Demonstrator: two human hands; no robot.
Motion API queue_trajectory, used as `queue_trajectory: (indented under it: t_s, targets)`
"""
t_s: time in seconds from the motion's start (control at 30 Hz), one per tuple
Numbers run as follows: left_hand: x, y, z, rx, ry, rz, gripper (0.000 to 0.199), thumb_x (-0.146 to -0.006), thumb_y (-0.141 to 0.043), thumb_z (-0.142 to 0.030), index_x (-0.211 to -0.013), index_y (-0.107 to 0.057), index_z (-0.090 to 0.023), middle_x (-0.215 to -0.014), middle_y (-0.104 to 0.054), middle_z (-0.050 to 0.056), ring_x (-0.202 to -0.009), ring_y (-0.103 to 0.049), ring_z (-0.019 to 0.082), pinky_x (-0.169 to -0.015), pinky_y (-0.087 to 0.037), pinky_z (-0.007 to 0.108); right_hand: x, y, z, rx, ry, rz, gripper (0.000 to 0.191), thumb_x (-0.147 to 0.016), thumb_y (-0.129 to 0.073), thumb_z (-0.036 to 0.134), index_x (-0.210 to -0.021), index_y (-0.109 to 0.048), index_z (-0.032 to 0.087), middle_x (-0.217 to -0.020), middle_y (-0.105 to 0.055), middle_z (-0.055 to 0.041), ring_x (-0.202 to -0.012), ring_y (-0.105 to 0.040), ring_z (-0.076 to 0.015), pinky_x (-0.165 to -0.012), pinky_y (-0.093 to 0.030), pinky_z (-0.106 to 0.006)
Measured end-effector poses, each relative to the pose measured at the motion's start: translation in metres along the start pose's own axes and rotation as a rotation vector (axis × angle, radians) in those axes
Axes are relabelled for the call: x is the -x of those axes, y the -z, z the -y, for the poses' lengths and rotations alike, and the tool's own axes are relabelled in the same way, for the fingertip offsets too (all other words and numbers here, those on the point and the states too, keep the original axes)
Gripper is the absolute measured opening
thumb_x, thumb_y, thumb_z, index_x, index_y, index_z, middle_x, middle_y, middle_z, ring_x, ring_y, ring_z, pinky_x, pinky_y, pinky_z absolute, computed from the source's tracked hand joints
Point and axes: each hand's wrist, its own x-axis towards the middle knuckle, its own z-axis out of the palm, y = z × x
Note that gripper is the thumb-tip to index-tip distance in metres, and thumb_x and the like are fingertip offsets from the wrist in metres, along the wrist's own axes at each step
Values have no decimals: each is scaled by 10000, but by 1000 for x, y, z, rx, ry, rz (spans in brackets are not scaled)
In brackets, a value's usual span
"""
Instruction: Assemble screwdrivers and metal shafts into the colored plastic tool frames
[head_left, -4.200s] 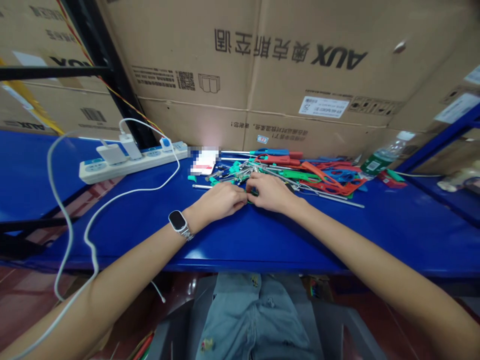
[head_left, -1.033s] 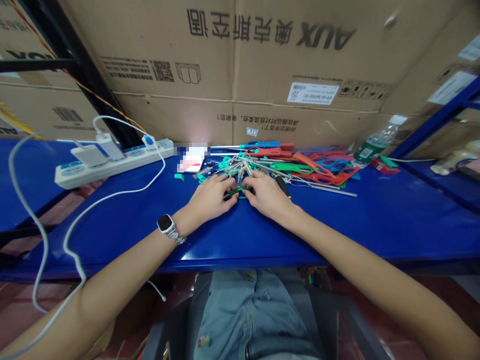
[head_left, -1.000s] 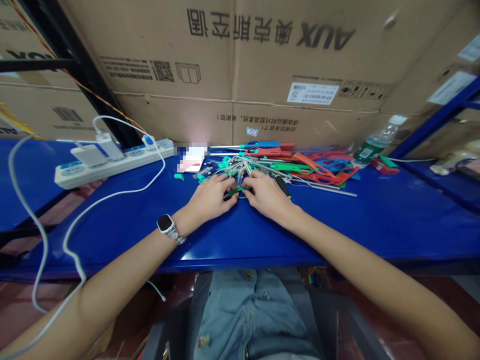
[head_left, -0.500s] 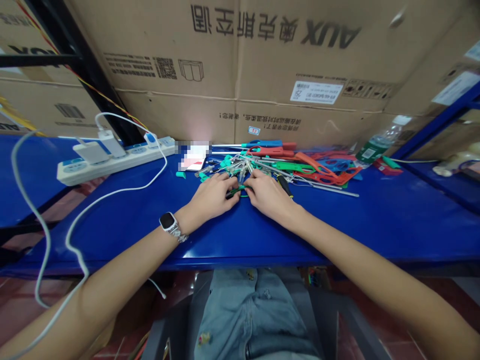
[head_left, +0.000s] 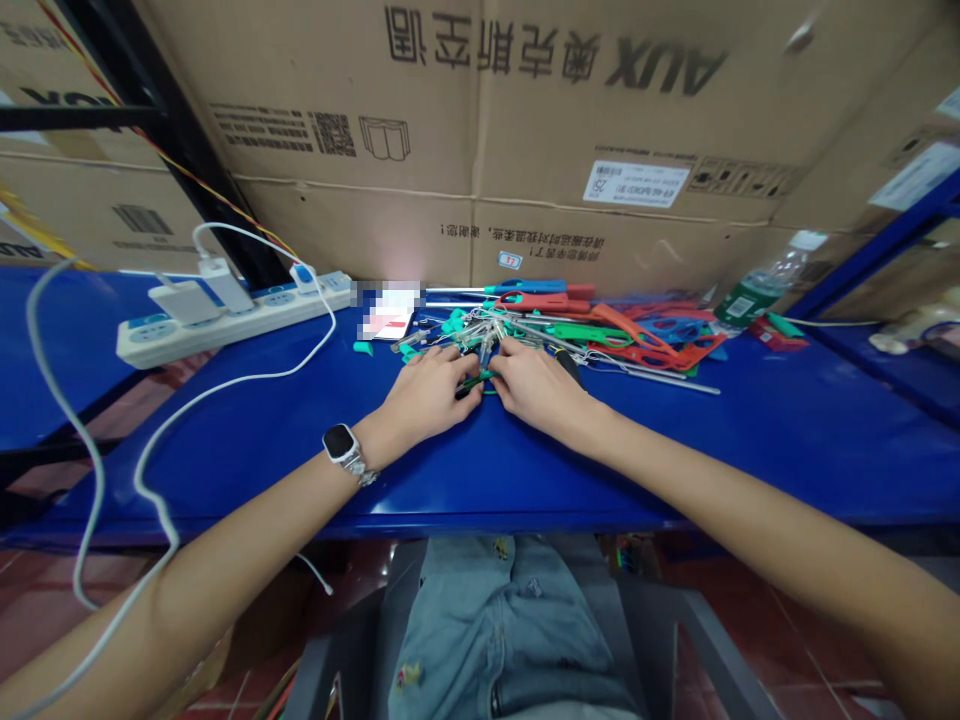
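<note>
Both of my hands meet over the blue table, closed around a small green lighter casing (head_left: 472, 383) that my fingers largely cover. My left hand (head_left: 437, 392), with a watch on its wrist, grips the casing's left side. Pinched at its right end are the fingertips of my right hand (head_left: 536, 388). Just beyond them lies a heap of small clear and metal lighter parts (head_left: 491, 328) with green plastic pieces (head_left: 454, 322). A dark-handled tool (head_left: 568, 368) is partly hidden behind my right hand.
Long-necked lighters and handles in red (head_left: 532, 301), green (head_left: 589, 332) and orange (head_left: 626, 325) lie behind and to the right. A green-labelled bottle (head_left: 761, 285) stands tilted at the right. A power strip (head_left: 247, 318) with a white cable is on the left; a cardboard box (head_left: 540, 120) stands behind.
Both hands stay in nearly the same place, still closed on the green casing. My right hand has shifted slightly, covering more of the dark-handled tool. The view has moved a little.
</note>
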Motion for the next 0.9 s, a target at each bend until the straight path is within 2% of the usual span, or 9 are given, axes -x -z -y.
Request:
queue_trajectory:
  t_s: [0.3, 0.47, 0.63, 0.77, 0.9]
  targets:
    - [-1, 0, -5, -25, 33, -8, 171, -959, -554, -353, -968, -649, -211, -983, -693, 88, -1009, -629, 331, -900, -441, 494, 2, -5, 5, -3, -34, -30, 269, -971, -476, 86, -1017, -740, 117, -1148, -655, -176, -746, -644, -205, -687, -484, -353]
    - [-1, 1, -6, -20, 42, -6, 176, -957, -551, -354, -978, -654, -212, -990, -690, 98, -1013, -628, 341, -904, -443, 506, 0, -2, 8, 23, -52, 11, 266, -964, -484, 76, -1001, -746, 106, -1156, -660, -185, -778, -656, -218, -687, -474, -345]
    - [-1, 1, -5, -9, 45, -4, 165, -956, -554, -345, -966, -650, -211, -1006, -686, 108, -1017, -626, 349, -896, -447, 511, 1, -1, 7, -21, -48, -38, 289, -970, -489, 79, -1138, -715, 143, -1145, -668, -145, -778, -642, -203, -691, -454, -327]
    - [-1, 1, -6, -20, 52, 14, 171, -967, -550, -348, -972, -646, -208, -1026, -684, 106, -1033, -627, 353, -904, -444, 518, 2, -4, 5, -8, -40, -22, 277, -983, -475, 98, -1058, -739, 140, -1122, -660, -149, -755, -628, -197, -677, -433, -330]
    - [-1, 1, -6, -27, 54, 32, 186, -980, -537, -351, -997, -644, -200, -1057, -686, 105, -1049, -628, 361, -906, -444, 538, 0, -6, 8, 10, -39, -23, 271, -977, -483, 94, -1063, -739, 119, -1140, -655, -162, -754, -630, -199, -661, -421, -331]
